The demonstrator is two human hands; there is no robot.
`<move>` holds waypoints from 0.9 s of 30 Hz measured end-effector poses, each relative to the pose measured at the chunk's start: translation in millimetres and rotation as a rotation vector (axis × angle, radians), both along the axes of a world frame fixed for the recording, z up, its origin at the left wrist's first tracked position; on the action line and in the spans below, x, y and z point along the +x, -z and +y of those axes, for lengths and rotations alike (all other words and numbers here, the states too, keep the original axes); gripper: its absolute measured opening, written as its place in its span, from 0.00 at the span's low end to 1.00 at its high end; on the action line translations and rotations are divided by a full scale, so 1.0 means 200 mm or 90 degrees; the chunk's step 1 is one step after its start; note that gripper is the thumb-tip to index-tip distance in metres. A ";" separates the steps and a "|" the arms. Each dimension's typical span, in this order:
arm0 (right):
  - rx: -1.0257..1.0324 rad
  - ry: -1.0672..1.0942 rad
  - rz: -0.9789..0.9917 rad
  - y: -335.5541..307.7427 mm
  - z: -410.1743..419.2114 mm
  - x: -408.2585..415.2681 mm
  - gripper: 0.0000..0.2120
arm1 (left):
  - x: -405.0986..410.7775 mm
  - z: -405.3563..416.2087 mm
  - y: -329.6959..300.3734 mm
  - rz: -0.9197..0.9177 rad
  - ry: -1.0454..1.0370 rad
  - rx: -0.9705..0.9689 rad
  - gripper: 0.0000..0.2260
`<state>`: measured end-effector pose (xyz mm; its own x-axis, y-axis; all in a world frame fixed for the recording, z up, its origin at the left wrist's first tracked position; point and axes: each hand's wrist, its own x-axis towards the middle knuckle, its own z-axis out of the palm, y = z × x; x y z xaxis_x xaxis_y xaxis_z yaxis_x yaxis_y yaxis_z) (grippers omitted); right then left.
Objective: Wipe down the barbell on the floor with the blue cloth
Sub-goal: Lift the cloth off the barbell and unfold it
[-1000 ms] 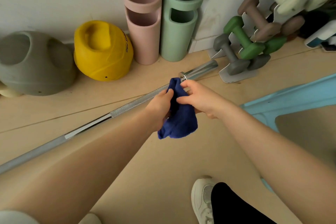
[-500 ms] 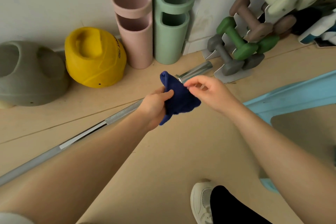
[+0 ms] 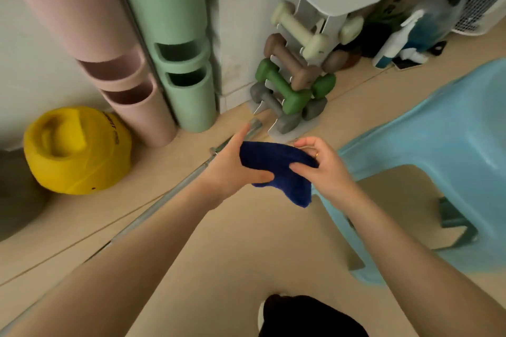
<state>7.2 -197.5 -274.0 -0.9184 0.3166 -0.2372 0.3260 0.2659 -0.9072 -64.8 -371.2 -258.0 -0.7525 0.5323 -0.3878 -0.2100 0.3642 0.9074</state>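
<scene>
Cloth (image 3: 276, 169): soft, light, bunches easily; left hand (image 3: 232, 169) and right hand (image 3: 325, 169) each pinch it above the bar (image 3: 164, 205). Bar: rigid, heavy, stays floored.

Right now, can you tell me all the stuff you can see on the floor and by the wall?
barbell: one, silver, on the floor, partly behind the left arm
blue cloth: one, dark blue, held above the floor
foam rollers: one pink, one green, against the wall
medicine ball: one, yellow, by the wall
dumbbell rack: one, white, holding cream, brown, green and grey dumbbells
stool: one, light blue, right side
spray bottle: one, white, far right
left hand: holds the cloth
right hand: holds the cloth
</scene>
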 end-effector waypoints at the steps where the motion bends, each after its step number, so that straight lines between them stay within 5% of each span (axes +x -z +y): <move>1: -0.036 0.012 0.004 -0.04 0.03 0.01 0.16 | 0.00 0.03 -0.02 0.084 0.049 -0.084 0.39; 4: -0.148 0.061 0.026 -0.20 0.09 0.05 0.13 | -0.01 0.14 -0.13 0.230 0.081 -0.215 0.22; 7: -0.241 0.118 0.080 -0.36 0.12 0.08 0.09 | -0.04 0.20 -0.25 0.262 0.028 -0.122 0.07; 12: -0.235 0.283 0.153 -0.66 0.32 0.15 0.08 | -0.01 0.51 -0.52 -0.105 -0.012 0.205 0.07; 14: -0.197 0.389 0.162 -0.75 0.46 0.21 0.07 | 0.03 0.71 -0.59 -0.103 0.006 0.201 0.07; 21: -0.146 0.600 0.148 -0.85 0.98 0.55 0.08 | 0.23 1.43 -0.71 0.086 0.126 0.092 0.10; 27: 0.090 0.658 0.009 -0.73 1.18 0.69 0.14 | 0.36 1.74 -0.67 0.481 0.245 -0.106 0.13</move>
<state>145.0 38.4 -128.7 -0.1870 0.9741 -0.1273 0.4448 -0.0316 -0.8951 7.8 -24.1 -124.4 -0.6193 0.7837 0.0478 0.5929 0.4268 0.6829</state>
